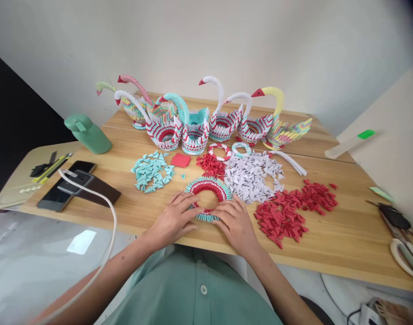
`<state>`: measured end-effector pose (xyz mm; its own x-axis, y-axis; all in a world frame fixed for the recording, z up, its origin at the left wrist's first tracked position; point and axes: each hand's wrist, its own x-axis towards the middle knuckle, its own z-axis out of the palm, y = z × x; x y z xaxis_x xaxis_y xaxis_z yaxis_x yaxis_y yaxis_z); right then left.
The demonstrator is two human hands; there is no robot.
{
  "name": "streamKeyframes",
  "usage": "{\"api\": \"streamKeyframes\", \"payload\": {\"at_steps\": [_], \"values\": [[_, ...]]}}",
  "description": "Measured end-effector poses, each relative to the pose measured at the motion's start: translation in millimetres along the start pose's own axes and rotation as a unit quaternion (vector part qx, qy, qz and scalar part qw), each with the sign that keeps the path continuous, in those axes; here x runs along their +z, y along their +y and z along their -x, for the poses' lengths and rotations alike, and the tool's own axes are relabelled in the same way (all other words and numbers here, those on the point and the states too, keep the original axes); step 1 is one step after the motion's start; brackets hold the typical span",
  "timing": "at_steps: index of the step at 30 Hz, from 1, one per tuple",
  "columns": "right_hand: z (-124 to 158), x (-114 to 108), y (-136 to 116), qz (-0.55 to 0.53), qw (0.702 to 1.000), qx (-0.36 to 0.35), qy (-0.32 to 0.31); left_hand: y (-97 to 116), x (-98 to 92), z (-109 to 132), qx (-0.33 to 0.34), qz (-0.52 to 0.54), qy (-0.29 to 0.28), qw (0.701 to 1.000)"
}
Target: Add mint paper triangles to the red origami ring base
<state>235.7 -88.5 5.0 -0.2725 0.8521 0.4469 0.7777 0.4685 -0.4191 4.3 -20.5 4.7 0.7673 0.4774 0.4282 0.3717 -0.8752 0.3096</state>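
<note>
A ring of folded paper pieces (209,182), red inside with a teal, spiky outer edge, lies flat near the table's front edge. My left hand (174,219) grips its left side, fingers over the rim. On the opposite side my right hand (236,224) holds the rim with bent fingers; the thumbs are low and partly hidden. Beyond the ring lie a small red pile of paper triangles (213,164) and a white pile of triangles (252,176). Teal triangles (152,171) are to the left, and a larger red heap (284,216) is on the right.
Several paper swans (194,135) stand along the back of the wooden table (345,243). Two small paper rings (241,149) and a curved white paper strip (289,161) lie before them. A green bottle (87,133), phone (59,198) and cable are left; scissors (404,253) lie right.
</note>
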Motion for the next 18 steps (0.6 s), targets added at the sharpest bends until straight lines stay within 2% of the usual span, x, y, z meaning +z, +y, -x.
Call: {"api": "streamKeyframes", "payload": {"at_steps": [4,7,12,18], "values": [[3,-8,5,0.016,1.000,-0.012,-0.012,-6,-0.4,-1,0.005,-0.021,0.018,1.000],[5,-10,-1,0.040,0.999,-0.027,-0.015,-1,1.8,-5,0.016,-0.018,0.025,0.999],[10,-3,-13,0.049,0.998,-0.031,-0.015,13,7.3,-5,0.015,-0.004,0.021,1.000],[12,3,-9,0.055,0.998,-0.026,0.005,15,9.6,-13,0.010,0.009,0.024,1.000]]}}
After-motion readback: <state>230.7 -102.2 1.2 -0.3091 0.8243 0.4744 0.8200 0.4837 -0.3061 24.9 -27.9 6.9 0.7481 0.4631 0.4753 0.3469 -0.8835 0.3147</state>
